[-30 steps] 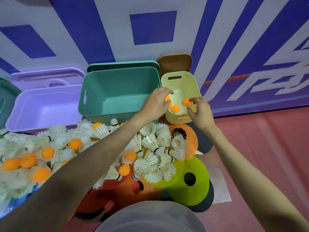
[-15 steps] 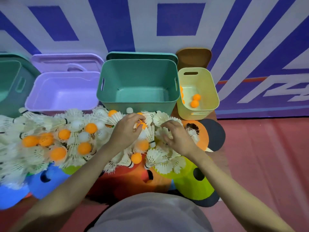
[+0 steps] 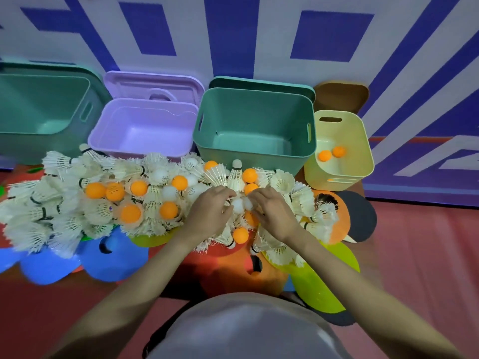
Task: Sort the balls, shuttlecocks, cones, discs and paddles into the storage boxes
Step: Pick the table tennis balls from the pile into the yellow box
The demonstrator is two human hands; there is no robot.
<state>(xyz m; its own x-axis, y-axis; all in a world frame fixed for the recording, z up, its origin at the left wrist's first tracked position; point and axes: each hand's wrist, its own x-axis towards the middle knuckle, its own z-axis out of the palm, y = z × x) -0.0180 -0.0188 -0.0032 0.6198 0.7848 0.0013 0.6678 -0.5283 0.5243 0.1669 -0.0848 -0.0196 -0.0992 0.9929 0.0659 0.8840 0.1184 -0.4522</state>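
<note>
Evidently both hands worked the shuttlecock pile [image 3: 160,203] for balls: the left hand [image 3: 207,213] and right hand [image 3: 274,216] curled around white balls [image 3: 239,204] between them, two orange balls [image 3: 331,153] already in the yellow box [image 3: 363,141].

Red floor [image 3: 414,255] carries storage boxes [image 3: 255,125], flat discs [image 3: 114,260], and paddles [image 3: 360,216].

Four storage boxes [image 3: 254,125] are standing in a row against the wall [image 3: 238,35] ahead of you. The shuttlecock and ball pile [image 3: 129,198] is lying before them, apparently resting on discs [image 3: 111,257]. Two balls [image 3: 331,153] are sitting in the rightmost box [image 3: 363,151].
</note>
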